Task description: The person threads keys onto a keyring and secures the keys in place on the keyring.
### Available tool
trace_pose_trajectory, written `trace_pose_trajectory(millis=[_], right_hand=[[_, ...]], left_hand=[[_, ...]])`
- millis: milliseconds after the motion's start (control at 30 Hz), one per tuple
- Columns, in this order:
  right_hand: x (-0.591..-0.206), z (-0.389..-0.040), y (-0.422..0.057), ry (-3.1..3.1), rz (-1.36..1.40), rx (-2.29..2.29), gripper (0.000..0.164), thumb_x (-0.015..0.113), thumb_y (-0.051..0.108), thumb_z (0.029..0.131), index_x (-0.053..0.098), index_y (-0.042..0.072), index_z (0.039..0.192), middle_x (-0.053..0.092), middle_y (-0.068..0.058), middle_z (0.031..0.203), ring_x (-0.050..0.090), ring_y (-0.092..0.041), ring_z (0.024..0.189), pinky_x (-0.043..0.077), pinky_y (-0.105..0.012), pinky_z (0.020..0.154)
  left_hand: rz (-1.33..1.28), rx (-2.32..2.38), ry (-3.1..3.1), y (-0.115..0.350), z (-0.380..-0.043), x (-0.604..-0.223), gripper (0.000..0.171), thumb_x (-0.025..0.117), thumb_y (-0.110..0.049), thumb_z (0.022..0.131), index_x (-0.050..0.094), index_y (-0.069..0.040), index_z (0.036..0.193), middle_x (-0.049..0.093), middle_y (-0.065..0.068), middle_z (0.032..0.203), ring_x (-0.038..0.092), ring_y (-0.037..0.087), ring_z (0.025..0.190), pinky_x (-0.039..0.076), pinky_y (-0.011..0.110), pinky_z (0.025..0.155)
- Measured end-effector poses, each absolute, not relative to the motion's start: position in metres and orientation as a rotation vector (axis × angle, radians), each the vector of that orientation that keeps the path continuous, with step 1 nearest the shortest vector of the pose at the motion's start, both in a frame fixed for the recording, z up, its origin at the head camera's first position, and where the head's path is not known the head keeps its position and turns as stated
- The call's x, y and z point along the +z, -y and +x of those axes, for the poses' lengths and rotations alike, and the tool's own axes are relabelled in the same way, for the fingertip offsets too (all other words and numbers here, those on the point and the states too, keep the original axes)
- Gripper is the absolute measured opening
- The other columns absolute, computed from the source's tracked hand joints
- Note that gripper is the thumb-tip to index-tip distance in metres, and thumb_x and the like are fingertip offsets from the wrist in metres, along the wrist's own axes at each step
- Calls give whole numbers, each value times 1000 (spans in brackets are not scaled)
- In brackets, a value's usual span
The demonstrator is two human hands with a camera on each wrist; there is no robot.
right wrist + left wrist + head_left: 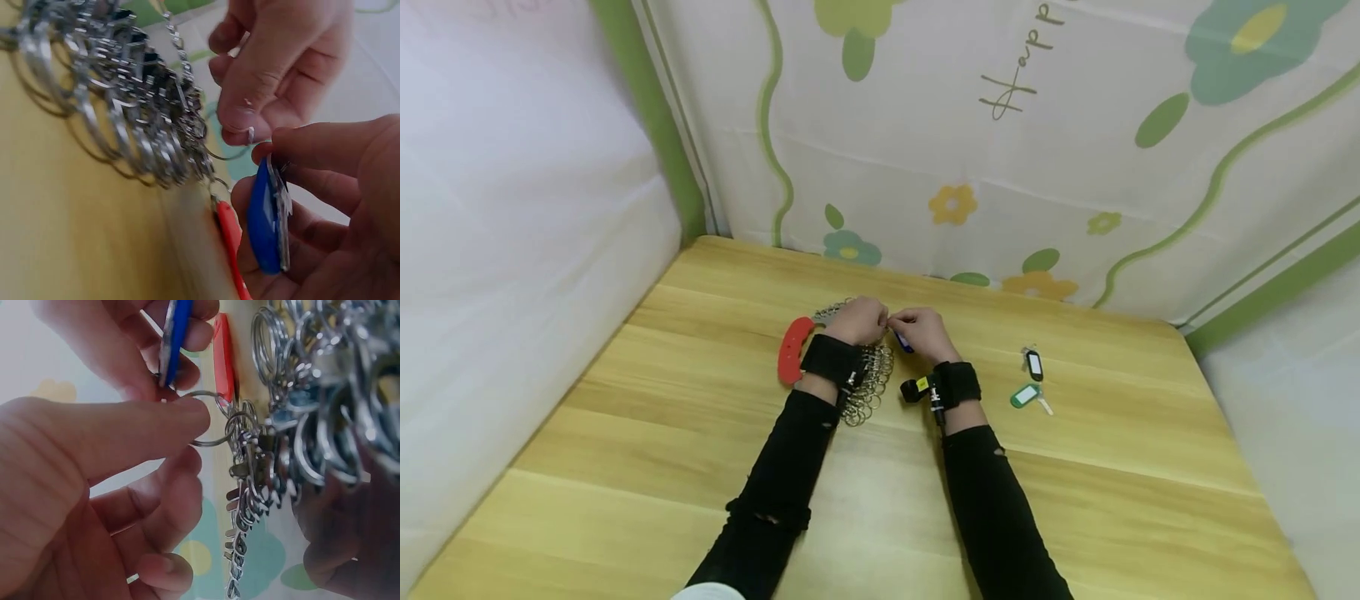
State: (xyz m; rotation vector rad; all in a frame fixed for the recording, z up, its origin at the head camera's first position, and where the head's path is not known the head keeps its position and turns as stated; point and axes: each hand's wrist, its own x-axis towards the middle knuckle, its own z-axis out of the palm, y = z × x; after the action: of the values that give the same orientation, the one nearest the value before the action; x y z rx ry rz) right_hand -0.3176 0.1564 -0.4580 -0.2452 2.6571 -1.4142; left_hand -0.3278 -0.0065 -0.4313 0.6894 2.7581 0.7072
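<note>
My left hand point(863, 320) pinches a thin metal ring point(209, 444) between thumb and forefinger. This ring links to a large bunch of metal rings and clips point(874, 385) on a holder with a red handle point(792, 352). The handle lies left of the left wrist, and that forearm covers part of the bunch. Close beside, my right hand point(922, 333) grips a blue key tag point(264, 225) with a metal key point(284, 234) against it. In the right wrist view, the right fingertips and tag are right at the pinched ring.
To the right on the wooden table point(1120, 517) lie a black key tag point(1035, 365) and a green key tag point(1025, 395), each with a key. A flower-patterned curtain point(880, 150) hangs behind the table, and white cloth point(527, 217) stands at the left.
</note>
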Motion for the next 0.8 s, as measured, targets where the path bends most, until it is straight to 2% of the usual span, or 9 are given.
trace_pose_trajectory(millis=[67, 167, 300, 367, 467, 567, 733, 800], right_hand=[[-457, -318, -155, -2669, -274, -1394, 22, 57, 24, 96, 74, 11, 103, 67, -6, 96, 33, -16, 51, 34, -32, 61], [-458, -319, -155, -2693, -291, -1364, 21, 58, 22, 96, 73, 10, 105, 67, -7, 101, 37, -15, 54, 36, -31, 63], [-460, -320, -154, -2699, -295, -1312, 20, 59, 20, 95, 73, 11, 106, 66, -8, 112, 57, -15, 78, 46, -32, 75], [-462, -321, -154, -2695, -303, -1287, 20, 59, 19, 95, 73, 11, 106, 65, -7, 114, 60, -19, 91, 47, -34, 79], [-465, -321, -154, -2692, -301, -1269, 19, 59, 20, 95, 73, 12, 105, 63, -7, 116, 60, -23, 96, 48, -37, 80], [-467, -322, -152, -2703, -296, -1250, 18, 59, 21, 95, 73, 12, 103, 64, -5, 113, 59, -21, 91, 47, -35, 77], [-466, -322, -152, -2693, -306, -1254, 19, 57, 24, 96, 72, 13, 100, 66, -3, 102, 52, -19, 68, 41, -33, 68], [-465, -322, -153, -2688, -301, -1266, 19, 56, 23, 97, 71, 12, 100, 66, -4, 104, 52, -19, 69, 42, -33, 71]], left_hand=[[687, 718, -2753, 7, -328, -430, 40, 47, -3, 96, 31, -14, 62, 17, -1, 57, 14, 13, 53, 25, 29, 58], [677, 724, -2755, 8, -328, -428, 34, 48, -3, 96, 40, -13, 64, 26, 0, 58, 22, 14, 53, 28, 30, 61], [657, 724, -2747, 10, -329, -428, 19, 50, -5, 96, 60, -9, 80, 51, 4, 72, 43, 17, 61, 37, 32, 68], [649, 731, -2737, 11, -329, -429, 16, 50, -4, 96, 63, -8, 88, 58, 7, 83, 50, 19, 67, 40, 33, 70], [637, 730, -2735, 12, -328, -430, 16, 50, -2, 95, 64, -8, 94, 62, 8, 93, 54, 21, 70, 42, 34, 71], [635, 709, -2748, 11, -327, -430, 13, 51, -9, 97, 64, -10, 94, 61, 8, 89, 53, 21, 67, 42, 34, 68], [648, 721, -2768, 12, -328, -429, 19, 52, -20, 99, 63, -10, 88, 54, 6, 71, 46, 18, 57, 39, 31, 62], [645, 736, -2766, 13, -328, -429, 21, 52, -18, 99, 62, -8, 83, 50, 4, 66, 43, 16, 54, 38, 30, 61]])
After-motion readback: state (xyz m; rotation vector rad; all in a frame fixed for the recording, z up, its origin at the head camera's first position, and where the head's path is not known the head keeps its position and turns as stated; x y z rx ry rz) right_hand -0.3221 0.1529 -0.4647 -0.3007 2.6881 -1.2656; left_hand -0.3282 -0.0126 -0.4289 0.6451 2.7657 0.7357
